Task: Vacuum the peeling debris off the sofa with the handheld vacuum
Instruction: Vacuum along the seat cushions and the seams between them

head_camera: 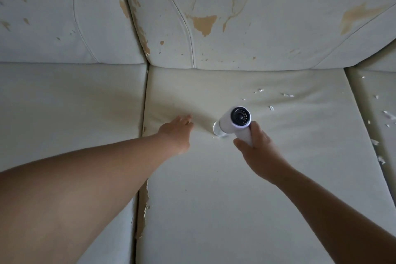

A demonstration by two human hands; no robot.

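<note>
sofa point(64, 100): pale cushions, tan peeled patches on the backrest.
seam point(143, 199): torn, flaking edge between the left and middle seat cushions.
left hand point(176, 129): fingers straight, laid flat on the middle cushion, holding nothing.
handheld vacuum point(234, 119): nozzle down on the middle cushion, just beside my left hand.
right hand point(255, 148): wrapped round the vacuum's handle.
peeling debris point(271, 108): white flakes right of the nozzle, more on the right cushion.
step: mid-sweep of the middle cushion, i judge.
next: i'd carry the nozzle rightward onto the flakes, held low.
hidden: nozzle mouth under the body; handle inside my grip; whether it runs, i cannot tell; right cushion cut off.
</note>
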